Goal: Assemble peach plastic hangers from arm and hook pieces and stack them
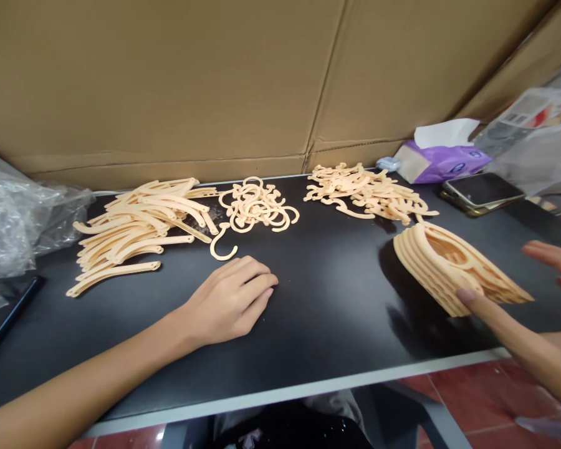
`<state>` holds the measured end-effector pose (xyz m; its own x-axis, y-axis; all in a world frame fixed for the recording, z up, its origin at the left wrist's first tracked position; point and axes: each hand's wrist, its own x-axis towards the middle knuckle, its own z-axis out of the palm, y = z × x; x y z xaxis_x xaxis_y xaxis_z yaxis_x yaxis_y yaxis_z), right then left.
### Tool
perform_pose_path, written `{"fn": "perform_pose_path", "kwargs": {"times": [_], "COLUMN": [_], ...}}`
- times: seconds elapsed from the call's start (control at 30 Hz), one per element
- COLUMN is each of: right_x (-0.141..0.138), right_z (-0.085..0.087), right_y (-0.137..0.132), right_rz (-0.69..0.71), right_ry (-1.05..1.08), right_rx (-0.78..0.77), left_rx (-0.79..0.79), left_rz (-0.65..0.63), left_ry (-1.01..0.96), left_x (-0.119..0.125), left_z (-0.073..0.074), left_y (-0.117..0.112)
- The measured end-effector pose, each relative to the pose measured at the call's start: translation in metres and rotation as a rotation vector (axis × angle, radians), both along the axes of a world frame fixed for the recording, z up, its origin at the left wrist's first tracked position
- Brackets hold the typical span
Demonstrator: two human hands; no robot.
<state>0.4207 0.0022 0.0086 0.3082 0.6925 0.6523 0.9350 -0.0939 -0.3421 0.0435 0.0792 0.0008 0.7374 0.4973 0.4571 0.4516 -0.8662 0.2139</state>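
Note:
My left hand [229,299] rests on the black tabletop [308,349], fingers closed and lightly curled, holding nothing. Just beyond it lies a single peach plastic hook [222,244]. My right hand [542,318] is at the right edge, fingers apart, its index fingertip against a tilted stack of peach plastic hanger frames [449,268]. Further back lie a pile of long curved plastic strips [135,231], a tangle of plastic hooks [257,206], and a heap of small curved plastic pieces [367,193].
A smartphone [481,193] and a purple tissue pack [442,159] sit at the back right, beside clear plastic bags [528,143]. Crumpled clear plastic [23,218] lies at the left. Cardboard [168,81] stands along the back edge. A red tile floor [477,393] shows below the front edge.

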Motion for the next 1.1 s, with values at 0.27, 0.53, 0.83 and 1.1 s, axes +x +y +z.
{"fn": "perform_pose_path", "kwargs": {"times": [0.27, 0.53, 0.83, 1.1], "right_x": [-0.091, -0.163, -0.158, -0.155], "right_z": [0.027, -0.008, -0.022, -0.02], "right_y": [0.022, 0.113, 0.121, 0.123], "right_rz": [0.646, 0.911, 0.742, 0.853], "right_ry": [-0.299, -0.421, -0.39, -0.333], "right_rx": [0.153, -0.074, -0.072, -0.076], "left_rx": [0.058, 0.162, 0.254, 0.235], "left_rz": [0.016, 0.111, 0.532, 0.562], "left_ry": [-0.01, -0.016, 0.096, 0.177], "left_x": [0.0, 0.001, -0.015, -0.025], "left_z": [0.0, -0.001, 0.003, -0.002], "left_y": [-0.002, -0.004, 0.009, 0.023]}}
